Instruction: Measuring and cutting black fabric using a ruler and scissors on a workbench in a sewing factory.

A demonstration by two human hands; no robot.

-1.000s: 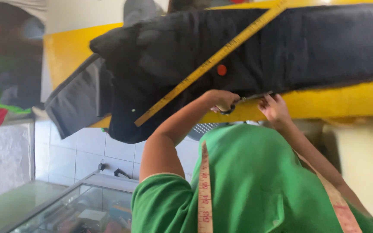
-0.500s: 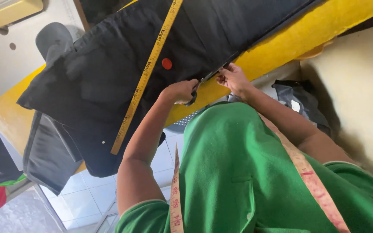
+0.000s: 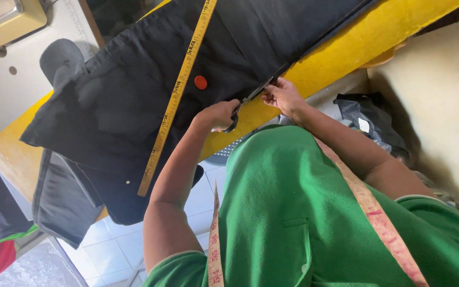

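Nearest the camera: green short-sleeved shirt (image 3: 304, 223), with a pink-and-cream soft measuring tape (image 3: 370, 204) draped round the neck, one end hanging on each side of the chest. Both forearms reach out to the table edge. Left hand (image 3: 220, 115) is clenched round the dark handles of a pair of scissors (image 3: 251, 98), blades pointing along the cloth's edge. Right hand (image 3: 282, 95) pinches the edge of the black fabric (image 3: 134, 101) just beside the blade tips. Fabric lies spread over the yellow tabletop (image 3: 341, 56), one end hanging off the corner. On the fabric: a long yellow ruler (image 3: 179, 93) laid flat, a small round red-orange chalk piece (image 3: 201, 82) just beside it. Below: white tiled floor (image 3: 107, 250).
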